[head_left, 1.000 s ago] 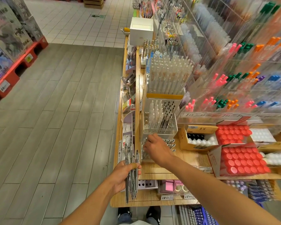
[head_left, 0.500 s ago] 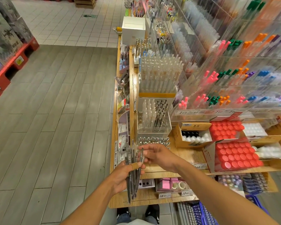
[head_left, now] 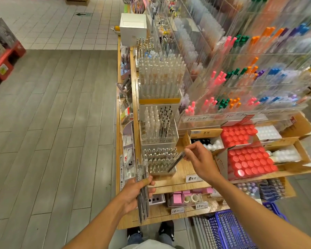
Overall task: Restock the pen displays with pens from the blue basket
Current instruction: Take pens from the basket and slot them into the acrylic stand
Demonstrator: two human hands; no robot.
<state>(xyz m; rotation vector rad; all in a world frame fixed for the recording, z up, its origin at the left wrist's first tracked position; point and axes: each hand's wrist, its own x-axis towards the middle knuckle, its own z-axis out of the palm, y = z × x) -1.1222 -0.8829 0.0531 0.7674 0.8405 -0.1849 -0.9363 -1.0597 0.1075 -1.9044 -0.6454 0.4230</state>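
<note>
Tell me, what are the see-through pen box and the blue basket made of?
The pen box looks like clear, glossy hard plastic, perhaps acrylic: pens show through its walls and the edges catch light. The blue basket looks like moulded plastic with an open lattice; glare and blur leave the finish uncertain.

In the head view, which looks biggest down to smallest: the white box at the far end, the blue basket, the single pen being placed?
1. Blue basket, though nearest and cut off.
2. White box, farther away.
3. Single pen, in the right hand.
</note>
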